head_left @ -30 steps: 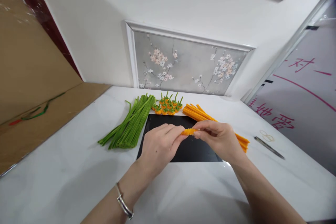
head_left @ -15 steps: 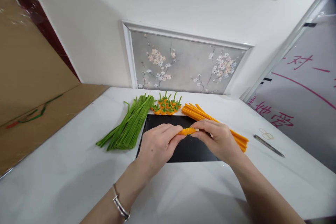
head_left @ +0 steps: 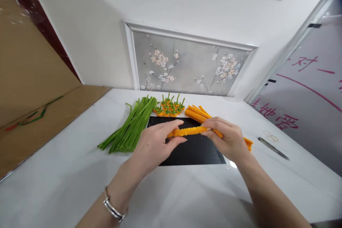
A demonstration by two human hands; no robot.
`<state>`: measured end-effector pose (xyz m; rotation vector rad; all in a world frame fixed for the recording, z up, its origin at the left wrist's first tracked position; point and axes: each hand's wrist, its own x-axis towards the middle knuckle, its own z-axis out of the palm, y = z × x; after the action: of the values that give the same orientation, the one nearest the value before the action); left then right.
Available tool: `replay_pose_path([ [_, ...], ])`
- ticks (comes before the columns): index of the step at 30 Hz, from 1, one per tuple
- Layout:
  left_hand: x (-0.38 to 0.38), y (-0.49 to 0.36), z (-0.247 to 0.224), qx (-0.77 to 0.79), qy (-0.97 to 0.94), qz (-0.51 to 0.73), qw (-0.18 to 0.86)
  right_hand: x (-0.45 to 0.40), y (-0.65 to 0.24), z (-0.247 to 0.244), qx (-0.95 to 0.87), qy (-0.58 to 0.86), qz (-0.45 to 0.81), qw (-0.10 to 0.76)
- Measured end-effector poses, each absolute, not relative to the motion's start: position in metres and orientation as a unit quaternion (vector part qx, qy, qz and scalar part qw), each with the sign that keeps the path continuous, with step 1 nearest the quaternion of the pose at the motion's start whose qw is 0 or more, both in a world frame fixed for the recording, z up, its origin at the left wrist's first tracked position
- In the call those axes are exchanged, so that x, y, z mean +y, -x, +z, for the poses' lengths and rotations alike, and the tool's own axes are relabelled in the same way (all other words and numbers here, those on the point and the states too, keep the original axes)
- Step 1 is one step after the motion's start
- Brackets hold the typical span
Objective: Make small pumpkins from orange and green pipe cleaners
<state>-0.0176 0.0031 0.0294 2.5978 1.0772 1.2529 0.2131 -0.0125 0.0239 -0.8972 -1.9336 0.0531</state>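
An orange coiled pipe cleaner [head_left: 188, 131] stretches between my hands above a black mat [head_left: 195, 151]. My left hand [head_left: 157, 139] is around its left end, with thumb and fingertips somewhat apart beside it. Its right end is pinched between the thumb and fingers of my right hand [head_left: 227, 137]. Behind the mat stand several small orange pieces with green tops [head_left: 169, 107]. A bundle of green pipe cleaners [head_left: 133, 124] lies left of the mat. Orange pipe cleaners [head_left: 197, 114] lie at the right, partly hidden by my right hand.
Tweezers [head_left: 274, 148] and thin rubber bands [head_left: 270, 136] lie on the white table [head_left: 88, 181] at the right. Cardboard [head_left: 32, 71] borders the left side. A wall with a framed floral panel [head_left: 187, 64] rises behind, and a board with red writing [head_left: 307, 89] stands at the right.
My left hand has moved left and its fingers have parted more. My right hand has shifted slightly right. A longer stretch of the orange coil now shows between them.
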Motion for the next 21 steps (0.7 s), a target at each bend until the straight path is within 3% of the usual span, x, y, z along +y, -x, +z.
replay_pose_path([
  [6,0.005,0.021,0.034,0.351,-0.836,0.418,0.057,-0.008,-0.220,0.022,-0.792,0.405,0.067,0.453],
  [16,0.003,0.020,0.032,0.363,-0.863,0.349,-0.030,-0.009,-0.208,0.015,-0.824,0.355,0.019,0.441],
  [21,0.000,0.018,0.033,0.342,-0.889,0.300,0.042,-0.009,-0.202,0.010,-0.843,0.332,-0.021,0.422],
])
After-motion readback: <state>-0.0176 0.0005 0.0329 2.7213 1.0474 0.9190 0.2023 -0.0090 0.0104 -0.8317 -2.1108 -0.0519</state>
